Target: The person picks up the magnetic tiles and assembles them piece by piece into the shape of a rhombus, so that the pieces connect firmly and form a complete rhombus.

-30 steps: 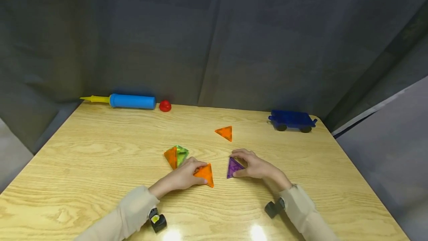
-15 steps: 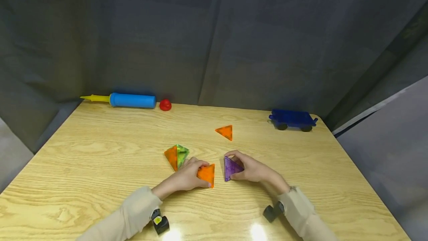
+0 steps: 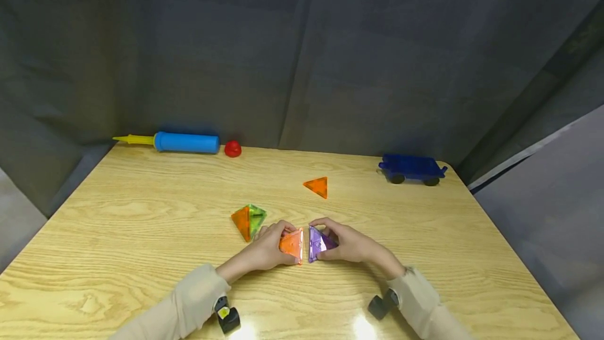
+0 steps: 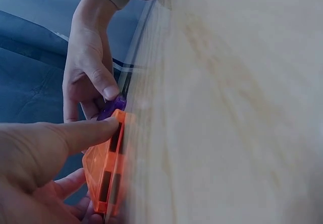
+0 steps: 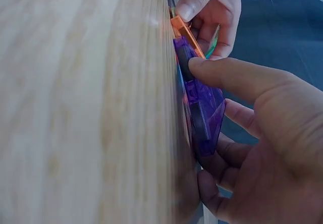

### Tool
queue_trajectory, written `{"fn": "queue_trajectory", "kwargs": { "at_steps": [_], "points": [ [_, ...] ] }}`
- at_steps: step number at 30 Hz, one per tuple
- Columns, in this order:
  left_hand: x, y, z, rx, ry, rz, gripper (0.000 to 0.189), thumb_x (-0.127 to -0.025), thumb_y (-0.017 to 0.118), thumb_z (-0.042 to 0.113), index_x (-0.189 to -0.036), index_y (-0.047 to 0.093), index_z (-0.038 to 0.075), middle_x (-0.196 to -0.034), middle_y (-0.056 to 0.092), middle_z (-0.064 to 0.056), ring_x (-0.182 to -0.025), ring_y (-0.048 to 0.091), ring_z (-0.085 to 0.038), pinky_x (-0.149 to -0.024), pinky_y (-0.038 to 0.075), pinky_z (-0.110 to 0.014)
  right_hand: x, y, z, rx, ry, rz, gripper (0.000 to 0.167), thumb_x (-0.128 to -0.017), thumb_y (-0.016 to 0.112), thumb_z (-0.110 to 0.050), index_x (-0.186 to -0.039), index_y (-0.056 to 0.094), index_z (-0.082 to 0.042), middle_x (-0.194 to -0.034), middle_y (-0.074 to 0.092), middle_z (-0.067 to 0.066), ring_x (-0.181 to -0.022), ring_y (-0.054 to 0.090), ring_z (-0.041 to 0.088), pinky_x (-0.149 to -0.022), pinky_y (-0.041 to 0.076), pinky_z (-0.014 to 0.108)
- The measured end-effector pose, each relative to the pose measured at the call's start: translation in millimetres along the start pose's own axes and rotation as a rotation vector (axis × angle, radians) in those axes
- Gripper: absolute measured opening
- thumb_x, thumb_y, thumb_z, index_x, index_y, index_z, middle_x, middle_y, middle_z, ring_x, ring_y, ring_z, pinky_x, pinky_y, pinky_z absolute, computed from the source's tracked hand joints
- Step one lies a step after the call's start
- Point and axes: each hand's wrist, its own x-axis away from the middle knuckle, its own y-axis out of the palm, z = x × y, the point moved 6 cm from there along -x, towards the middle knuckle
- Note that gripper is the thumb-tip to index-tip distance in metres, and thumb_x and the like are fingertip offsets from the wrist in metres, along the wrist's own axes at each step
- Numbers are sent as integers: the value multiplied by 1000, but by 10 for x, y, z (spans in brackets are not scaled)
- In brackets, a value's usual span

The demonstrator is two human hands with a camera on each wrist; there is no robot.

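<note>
In the head view, we see the left hand pinching an orange triangle and the right hand pinching a purple triangle, near the middle of the table. Each lies inward of its hand, their straight edges facing, nearly parallel, across a narrow gap. In the left wrist view, we find the orange triangle translucent, with dark bars along its edge. In the right wrist view, we see the purple triangle likewise see-through, dark-barred.
</note>
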Motion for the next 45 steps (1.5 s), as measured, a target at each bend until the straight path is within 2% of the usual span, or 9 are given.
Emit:
{"fn": "queue_trajectory", "kwargs": {
  "at_steps": [8, 18, 22, 26, 30, 34, 41, 45],
  "points": [
    [-6, -3, 6, 11, 4, -1, 57, -73, 82, 20, -120, 51, 13, -116, 55, -8, -104, 42, -26, -88, 34, -47, -30, 26, -49, -6, -36, -4, 61, -82, 73, -9, -136, 44, -10, -96, 56, 3, -80, 50, 14, -71, 43, 25],
    [1, -7, 20, 3, 12, -6, 56, -75, 81, 22, -121, 52, 13, -111, 56, -8, -100, 42, -25, -85, 34, -45, -56, 55, -84, -1, -35, -17, 61, -84, 73, -13, -138, 45, -9, -98, 57, 4, -81, 49, 13, -70, 43, 24],
    [9, -6, 3, 51, 22, 7, 54, -76, 81, 21, -121, 53, 12, -108, 56, -9, -100, 47, -24, -85, 40, -45, -48, 50, -80, 28, -27, -6, 65, -82, 75, -15, -139, 45, -7, -102, 58, 5, -86, 50, 14, -77, 44, 25],
    [3, -3, -15, 103, 41, 19, 52, -77, 81, 20, -121, 54, 11, -106, 57, -9, -97, 53, -22, -80, 47, -40, -29, 35, -77, 28, -25, 8, 69, -79, 78, -11, -139, 44, -4, -106, 57, 7, -90, 51, 14, -82, 46, 27],
    [-6, -10, -16, 120, 62, 25, 53, -77, 81, 20, -121, 54, 11, -108, 57, -9, -98, 54, -21, -79, 47, -38, -13, 16, -79, 34, -39, 27, 66, -77, 77, -5, -136, 47, -5, -108, 56, 9, -92, 52, 17, -81, 47, 28],
    [-8, -23, -8, 123, 88, 17, 52, -78, 79, 19, -123, 55, 9, -108, 57, -9, -98, 52, -21, -79, 45, -38, -8, 2, -77, 74, -35, 38, 62, -78, 77, -7, -134, 51, -7, -109, 54, 8, -93, 50, 17, -79, 46, 28],
    [-1, -32, -32, 132, 104, -17, 54, -82, 76, 18, -129, 56, 2, -127, 55, -19, -115, 52, -35, -95, 45, -48, -26, 15, -71, 129, -20, 17, 61, -79, 77, -10, -135, 52, -6, -105, 53, 6, -90, 48, 15, -78, 45, 26],
    [-6, -33, -42, 145, 86, -26, 54, -82, 76, 19, -130, 56, 3, -130, 54, -19, -118, 51, -37, -96, 44, -49, -36, 24, -52, 145, -14, 13, 60, -80, 77, -12, -135, 53, -5, -105, 53, 7, -90, 48, 15, -77, 44, 26]
  ]
}}
